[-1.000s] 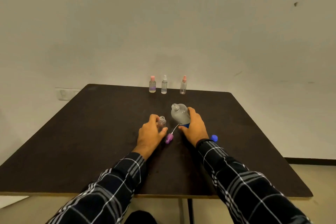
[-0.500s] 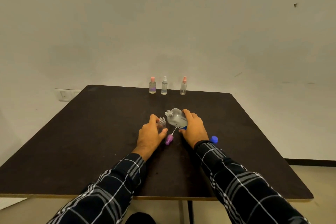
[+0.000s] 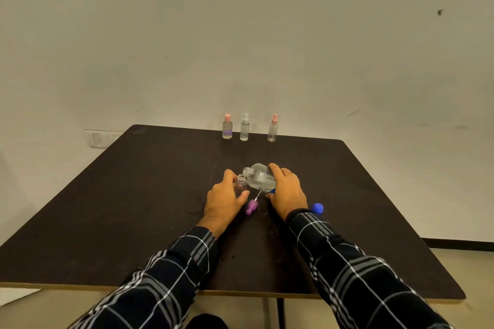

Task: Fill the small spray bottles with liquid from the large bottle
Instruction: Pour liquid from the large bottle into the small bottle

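Observation:
My left hand [image 3: 223, 201] grips a small clear spray bottle [image 3: 241, 184] that stands upright and uncapped on the dark table [image 3: 133, 208]. My right hand [image 3: 287, 191] holds the large clear bottle [image 3: 259, 177] tilted to the left, with its open neck just above and beside the small bottle's mouth. A purple spray head [image 3: 252, 206] with its white tube lies on the table between my hands. The large bottle's blue cap [image 3: 317, 207] lies to the right of my right wrist.
Three small spray bottles stand in a row at the table's far edge: a pink-capped one [image 3: 227, 127], a white-capped one [image 3: 244, 127] and a second pink-capped one [image 3: 272, 129]. A wall rises right behind them.
My right hand has tipped the large bottle further to the left and lowered its neck toward the small bottle's mouth. My left hand has kept the small bottle still.

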